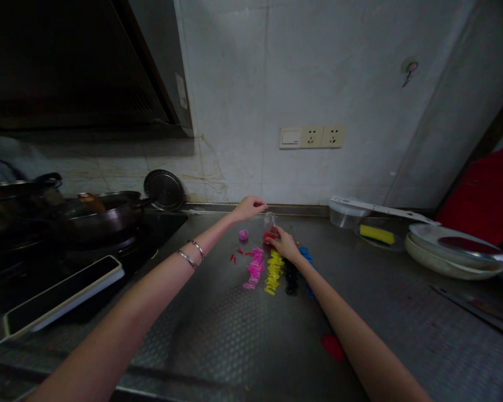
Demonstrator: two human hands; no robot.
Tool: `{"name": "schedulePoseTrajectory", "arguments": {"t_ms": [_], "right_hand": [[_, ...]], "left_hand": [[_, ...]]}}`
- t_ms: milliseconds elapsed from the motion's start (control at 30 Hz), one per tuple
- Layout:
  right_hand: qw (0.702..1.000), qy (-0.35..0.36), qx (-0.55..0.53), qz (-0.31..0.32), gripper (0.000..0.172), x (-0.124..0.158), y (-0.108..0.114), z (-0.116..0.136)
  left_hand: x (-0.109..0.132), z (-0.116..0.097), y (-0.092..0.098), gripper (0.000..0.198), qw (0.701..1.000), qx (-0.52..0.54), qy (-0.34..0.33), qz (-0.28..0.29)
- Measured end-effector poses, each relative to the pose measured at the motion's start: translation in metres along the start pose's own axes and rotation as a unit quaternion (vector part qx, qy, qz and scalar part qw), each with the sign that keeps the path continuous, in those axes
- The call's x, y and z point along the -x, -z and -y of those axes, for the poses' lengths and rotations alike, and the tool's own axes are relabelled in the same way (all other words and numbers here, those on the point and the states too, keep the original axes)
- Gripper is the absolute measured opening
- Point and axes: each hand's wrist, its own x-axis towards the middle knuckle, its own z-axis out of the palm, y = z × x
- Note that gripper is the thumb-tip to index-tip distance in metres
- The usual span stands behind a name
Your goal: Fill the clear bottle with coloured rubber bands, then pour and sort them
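My right hand (pixel 285 245) is closed around a small clear jar (pixel 270 219) with red pieces in its bottom, which looks slightly tilted. Just left of the jar's mouth, my left hand (pixel 251 207) has its fingers pinched together; what they hold, if anything, is too small to make out. A few loose red pieces (pixel 240 250) lie on the metal counter below it. Rows of small loops that look like rubber bands are laid out nearby: pink (pixel 255 268), yellow (pixel 274 272), black (pixel 292 277) and blue (pixel 305 254), the last two partly hidden by my right arm.
A small purple roll (pixel 243 235) sits near the jar. A red round piece (pixel 333 347) lies beside my right forearm. On the left are a pan (pixel 109 218) on the stove and a phone-like slab (pixel 67 293). Stacked bowls (pixel 448 259) and a yellow sponge (pixel 376 234) stand right.
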Motion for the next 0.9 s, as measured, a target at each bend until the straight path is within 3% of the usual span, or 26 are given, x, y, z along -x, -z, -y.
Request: {"name": "schedulePoseTrajectory", "arguments": {"t_ms": [100,233,367,700,900], "right_hand": [[1.000,0.008,-0.011,0.009,0.046,-0.001,-0.001,-0.003],[1.000,0.006,-0.020,0.013,0.046,-0.002,-0.002,-0.008],[1.000,0.003,-0.021,0.011,0.047,-0.002,-0.004,-0.012],[1.000,0.012,-0.011,0.011,0.047,-0.004,-0.006,-0.018],[1.000,0.013,-0.010,0.010,0.047,-0.004,-0.006,-0.019]], "left_hand": [[0.035,0.004,-0.001,0.025,0.999,-0.014,0.012,0.027],[0.078,0.016,-0.005,0.016,0.983,-0.061,0.009,0.174],[0.098,0.025,-0.012,0.016,0.968,-0.085,0.022,0.236],[0.111,0.027,-0.042,0.022,0.964,-0.199,0.059,0.168],[0.107,0.035,-0.033,0.018,0.977,-0.160,0.035,0.134]]}}
